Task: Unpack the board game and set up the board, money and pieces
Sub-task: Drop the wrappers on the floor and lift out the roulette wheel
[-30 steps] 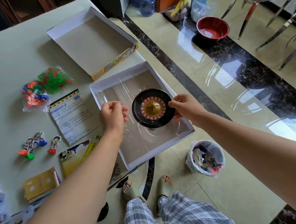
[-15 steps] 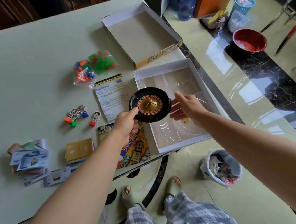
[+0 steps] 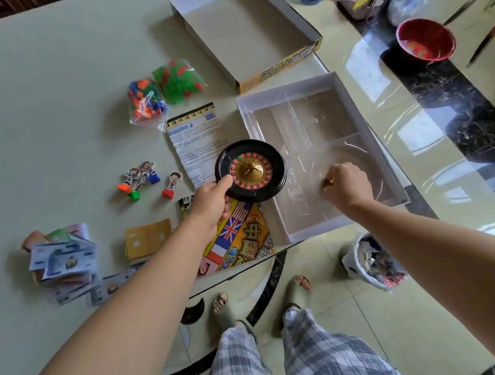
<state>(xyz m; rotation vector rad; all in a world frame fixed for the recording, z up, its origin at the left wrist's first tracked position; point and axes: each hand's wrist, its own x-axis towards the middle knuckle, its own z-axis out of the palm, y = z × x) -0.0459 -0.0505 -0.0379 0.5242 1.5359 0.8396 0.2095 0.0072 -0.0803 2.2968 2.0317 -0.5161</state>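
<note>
Gold piece, perhaps, in right hand

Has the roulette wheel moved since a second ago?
Yes. The roulette wheel has gone left, from above the middle of the white box tray to across its left rim, held by the left hand.

Roulette wheel, held in left hand: glossy black plastic, brassy metallic centre. Small piece, pinched by right hand: shiny gold. Tray insert beneath right hand: clear glossy plastic. Table: smooth, matt.
</note>
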